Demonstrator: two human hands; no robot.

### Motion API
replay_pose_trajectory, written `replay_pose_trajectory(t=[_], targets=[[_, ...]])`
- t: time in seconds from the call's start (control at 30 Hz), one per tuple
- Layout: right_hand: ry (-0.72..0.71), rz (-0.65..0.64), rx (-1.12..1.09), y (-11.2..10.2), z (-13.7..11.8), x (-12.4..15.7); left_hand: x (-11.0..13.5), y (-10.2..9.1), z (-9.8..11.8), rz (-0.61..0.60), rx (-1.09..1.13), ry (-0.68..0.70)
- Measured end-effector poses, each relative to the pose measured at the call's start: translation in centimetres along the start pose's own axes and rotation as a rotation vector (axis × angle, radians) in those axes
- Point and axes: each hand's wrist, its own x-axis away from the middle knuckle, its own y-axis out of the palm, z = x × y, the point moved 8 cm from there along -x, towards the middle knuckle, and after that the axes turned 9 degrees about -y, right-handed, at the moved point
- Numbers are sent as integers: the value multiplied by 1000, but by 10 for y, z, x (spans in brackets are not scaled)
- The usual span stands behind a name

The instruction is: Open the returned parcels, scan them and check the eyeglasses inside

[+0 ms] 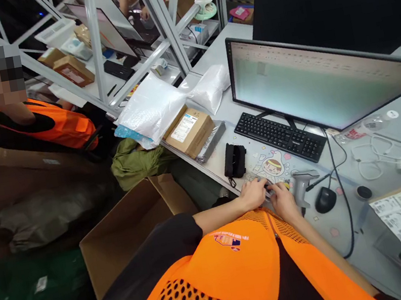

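The left hand (256, 192) and right hand (283, 200) met over the counter (327, 223) at 1 small dark item (267, 187), mostly hidden; whether their fingers gripped it, I could not tell. From it, 1 black case (234, 159) lay at 11 o'clock, 1 keyboard (280, 135) at 1, 1 scanner (301, 189) at 3.

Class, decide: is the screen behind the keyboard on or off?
On: the screen glows, showing a pale page below a toolbar.
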Motion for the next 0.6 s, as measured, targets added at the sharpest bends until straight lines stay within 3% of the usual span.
replay_pose_trajectory(t=[0.17, 0.3, 0.47, 0.6], targets=[[42, -156, 95, 5, -3, -2, 0, 9, 8, -53, 111, 143], [35, -206, 163, 3, -9, -5, -1, 10, 9, -65, 142, 184], [-46, -142, 109, -8, -10, -4, 1, 2, 7, -65, 156, 204], [-87, 48, -78, -24, -3, -3, 3, -6, 3, -75, 90, 207]])
